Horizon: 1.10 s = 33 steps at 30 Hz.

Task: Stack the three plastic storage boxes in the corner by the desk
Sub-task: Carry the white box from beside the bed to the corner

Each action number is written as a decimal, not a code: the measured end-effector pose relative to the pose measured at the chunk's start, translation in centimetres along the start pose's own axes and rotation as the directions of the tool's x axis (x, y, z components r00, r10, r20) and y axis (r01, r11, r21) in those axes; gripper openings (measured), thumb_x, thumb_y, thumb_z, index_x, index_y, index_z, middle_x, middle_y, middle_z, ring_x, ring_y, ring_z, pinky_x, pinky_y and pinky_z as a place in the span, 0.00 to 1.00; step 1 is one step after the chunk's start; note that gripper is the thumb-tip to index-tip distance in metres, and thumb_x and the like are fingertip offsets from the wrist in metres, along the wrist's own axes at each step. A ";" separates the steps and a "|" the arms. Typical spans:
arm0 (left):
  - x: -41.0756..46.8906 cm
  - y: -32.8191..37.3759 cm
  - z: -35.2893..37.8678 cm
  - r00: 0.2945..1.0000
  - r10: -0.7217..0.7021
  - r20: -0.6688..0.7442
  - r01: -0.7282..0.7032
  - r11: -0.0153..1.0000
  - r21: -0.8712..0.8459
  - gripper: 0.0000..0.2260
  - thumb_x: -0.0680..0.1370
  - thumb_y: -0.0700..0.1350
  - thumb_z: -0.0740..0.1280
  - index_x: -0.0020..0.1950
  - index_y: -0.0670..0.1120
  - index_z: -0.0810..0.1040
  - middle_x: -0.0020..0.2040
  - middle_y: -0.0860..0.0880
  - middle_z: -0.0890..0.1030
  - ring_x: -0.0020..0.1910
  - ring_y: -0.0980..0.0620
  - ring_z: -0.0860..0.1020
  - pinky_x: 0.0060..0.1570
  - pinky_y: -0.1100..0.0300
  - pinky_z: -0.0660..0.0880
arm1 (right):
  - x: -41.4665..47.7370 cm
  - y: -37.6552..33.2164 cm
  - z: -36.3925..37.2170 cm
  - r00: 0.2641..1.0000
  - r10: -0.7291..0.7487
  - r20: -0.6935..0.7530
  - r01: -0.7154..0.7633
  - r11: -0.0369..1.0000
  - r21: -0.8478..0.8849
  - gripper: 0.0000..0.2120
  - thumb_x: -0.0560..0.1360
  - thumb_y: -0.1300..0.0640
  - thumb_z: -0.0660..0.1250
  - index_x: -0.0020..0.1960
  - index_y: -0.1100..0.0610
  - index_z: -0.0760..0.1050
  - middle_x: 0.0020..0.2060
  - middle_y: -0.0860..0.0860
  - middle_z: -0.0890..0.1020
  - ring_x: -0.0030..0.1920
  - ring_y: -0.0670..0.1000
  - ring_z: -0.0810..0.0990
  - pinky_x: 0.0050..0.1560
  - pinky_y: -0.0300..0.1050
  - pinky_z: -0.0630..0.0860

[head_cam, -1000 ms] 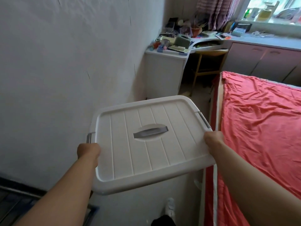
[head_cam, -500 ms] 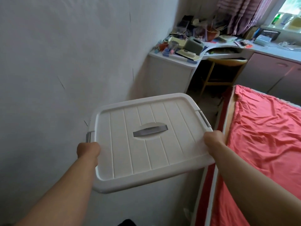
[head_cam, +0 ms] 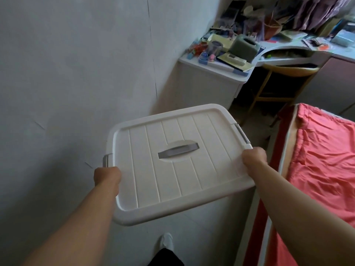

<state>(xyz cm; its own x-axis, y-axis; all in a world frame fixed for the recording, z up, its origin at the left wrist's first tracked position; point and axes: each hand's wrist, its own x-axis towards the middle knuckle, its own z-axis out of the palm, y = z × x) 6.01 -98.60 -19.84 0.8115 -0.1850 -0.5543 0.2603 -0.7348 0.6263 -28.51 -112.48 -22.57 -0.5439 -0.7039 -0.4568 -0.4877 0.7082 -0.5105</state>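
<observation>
I carry a white plastic storage box [head_cam: 192,179] in the air in front of me; only its ribbed lid with a grey centre handle and grey side latches shows. My left hand [head_cam: 107,176] grips the box's left edge just below the latch. My right hand [head_cam: 254,160] grips the right edge near the other latch. The fingers of both hands curl under the rim, out of sight. The box body is hidden under the lid. No other storage boxes are in view. The white desk [head_cam: 209,81] stands ahead at the wall.
A plain wall [head_cam: 76,73] runs along my left. The desk top is cluttered with several small items, and a wooden chair [head_cam: 284,77] sits under it. A bed with a red cover [head_cam: 322,160] lies to my right. Below are my shoe [head_cam: 166,241] and a narrow floor strip.
The view has moved forward toward the desk, which looks larger and closer. The box stays level in both hands with the same grip. My foot has come back into view below.
</observation>
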 end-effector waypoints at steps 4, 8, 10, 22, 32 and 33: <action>2.0 1.9 3.1 1.000 0.014 -0.014 -0.013 0.999 0.038 0.18 0.75 0.32 0.60 0.65 0.30 0.71 0.62 0.34 0.77 0.60 0.36 0.78 0.57 0.49 0.75 | 3.4 -2.6 1.2 1.000 0.009 0.022 -0.010 0.998 0.068 0.22 0.75 0.60 0.58 0.68 0.62 0.69 0.62 0.63 0.74 0.61 0.66 0.73 0.64 0.60 0.72; 2.3 3.4 5.8 0.999 -0.001 -0.053 0.003 0.999 0.047 0.17 0.75 0.32 0.61 0.64 0.30 0.72 0.61 0.34 0.78 0.57 0.35 0.79 0.56 0.48 0.76 | 6.5 -4.8 2.0 0.998 0.015 0.063 -0.018 0.999 0.052 0.21 0.75 0.59 0.61 0.68 0.58 0.70 0.61 0.60 0.75 0.60 0.63 0.75 0.63 0.61 0.73; 2.3 4.0 7.4 0.996 -0.022 -0.087 0.026 0.999 0.034 0.18 0.75 0.32 0.61 0.64 0.31 0.72 0.61 0.34 0.78 0.58 0.35 0.78 0.56 0.48 0.75 | 8.5 -5.9 2.3 0.997 0.008 0.078 -0.011 0.999 0.040 0.21 0.75 0.58 0.61 0.67 0.58 0.70 0.61 0.60 0.75 0.60 0.63 0.75 0.63 0.61 0.73; -0.4 2.9 19.4 0.944 -0.233 -0.233 0.200 0.967 -0.157 0.20 0.76 0.34 0.59 0.68 0.33 0.70 0.65 0.36 0.75 0.61 0.36 0.76 0.55 0.52 0.73 | 22.2 -10.6 4.1 0.955 -0.180 0.235 0.192 0.981 -0.031 0.19 0.75 0.59 0.59 0.66 0.55 0.71 0.57 0.59 0.78 0.58 0.63 0.75 0.62 0.63 0.73; 0.2 0.6 27.3 0.911 -0.271 -0.310 0.218 0.956 -0.197 0.22 0.75 0.36 0.60 0.70 0.36 0.70 0.68 0.38 0.74 0.64 0.36 0.75 0.62 0.50 0.73 | 31.6 -11.7 8.5 0.926 -0.247 0.284 0.277 0.958 -0.071 0.20 0.73 0.59 0.58 0.64 0.54 0.73 0.56 0.59 0.80 0.56 0.64 0.77 0.61 0.61 0.74; 0.7 0.1 28.1 0.911 -0.271 -0.312 0.213 0.955 -0.208 0.22 0.75 0.36 0.60 0.69 0.36 0.70 0.67 0.37 0.75 0.63 0.37 0.76 0.59 0.52 0.73 | 32.3 -11.6 9.2 0.922 -0.254 0.292 0.287 0.955 -0.073 0.21 0.73 0.59 0.58 0.65 0.54 0.72 0.56 0.58 0.80 0.56 0.64 0.77 0.61 0.61 0.75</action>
<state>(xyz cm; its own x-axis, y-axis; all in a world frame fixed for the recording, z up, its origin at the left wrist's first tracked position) -8.13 -117.15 -35.59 0.8314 0.2342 -0.5040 0.5303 -0.6054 0.5935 -34.11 -143.91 -38.08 -0.1780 -0.8452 -0.5040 -0.6714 0.4787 -0.5657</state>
